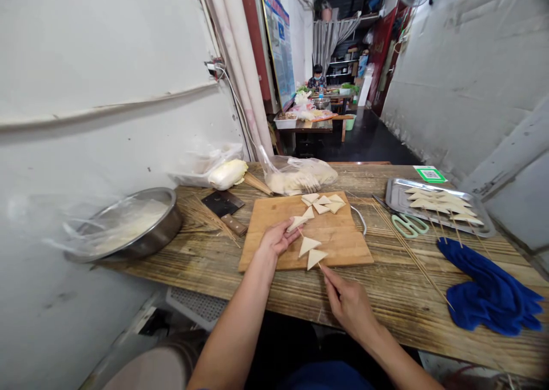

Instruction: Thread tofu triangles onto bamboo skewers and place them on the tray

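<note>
My right hand (349, 298) grips the lower end of a thin wooden skewer (300, 231), at the front edge of the cutting board (261, 247). Two pale triangular slices, which look like tofu, are threaded on it: one slice (316, 258) by my right fingers and another slice (309, 245) further up. Between its fingers my left hand (278, 237) holds a third triangular slice (295, 223) at the skewer's far end. Whether the tip has gone through that slice I cannot tell. Several loose triangular slices (335, 207) lie at the back of the board.
Left stand a metal basin (165, 221), a cleaver (223, 204), and loose skewers (201, 215). Behind the board are a cabbage (228, 174) and a plastic bag (300, 175). Right are scissors (409, 225), a metal tray (397, 195) of skewered slices, and a blue cloth (489, 290). A person (317, 80) sits far back.
</note>
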Available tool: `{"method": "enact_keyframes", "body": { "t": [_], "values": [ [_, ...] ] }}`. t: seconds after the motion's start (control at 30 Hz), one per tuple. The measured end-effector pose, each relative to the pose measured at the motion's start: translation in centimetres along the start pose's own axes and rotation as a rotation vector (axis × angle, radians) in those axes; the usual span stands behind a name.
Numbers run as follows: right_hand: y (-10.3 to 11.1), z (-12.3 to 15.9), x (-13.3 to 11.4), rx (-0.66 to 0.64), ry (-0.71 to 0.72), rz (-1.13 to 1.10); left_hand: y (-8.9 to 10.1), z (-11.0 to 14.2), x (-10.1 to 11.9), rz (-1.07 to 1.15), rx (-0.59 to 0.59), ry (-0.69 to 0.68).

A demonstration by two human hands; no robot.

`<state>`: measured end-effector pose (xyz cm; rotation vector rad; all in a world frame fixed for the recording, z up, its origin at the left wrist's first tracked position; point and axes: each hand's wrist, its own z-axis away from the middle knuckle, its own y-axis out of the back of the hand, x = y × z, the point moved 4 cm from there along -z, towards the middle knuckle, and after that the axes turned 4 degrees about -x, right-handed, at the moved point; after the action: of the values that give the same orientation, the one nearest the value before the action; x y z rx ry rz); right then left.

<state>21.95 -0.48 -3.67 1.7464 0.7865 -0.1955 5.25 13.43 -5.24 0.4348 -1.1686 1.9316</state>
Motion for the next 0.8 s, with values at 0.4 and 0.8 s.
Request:
{"method": "enact_keyframes", "body": {
  "t": [0.4, 0.8],
  "values": [
    [-0.3, -0.12, 0.21, -0.008, -0.009, -0.022, -0.19, 0.21, -0.06, -0.02, 0.002, -0.027],
    [-0.4, -0.16, 0.34, 0.009, -0.025, -0.013, 0.07, -0.27, -0.33, -0.056, -0.018, -0.077]
  ]
}}
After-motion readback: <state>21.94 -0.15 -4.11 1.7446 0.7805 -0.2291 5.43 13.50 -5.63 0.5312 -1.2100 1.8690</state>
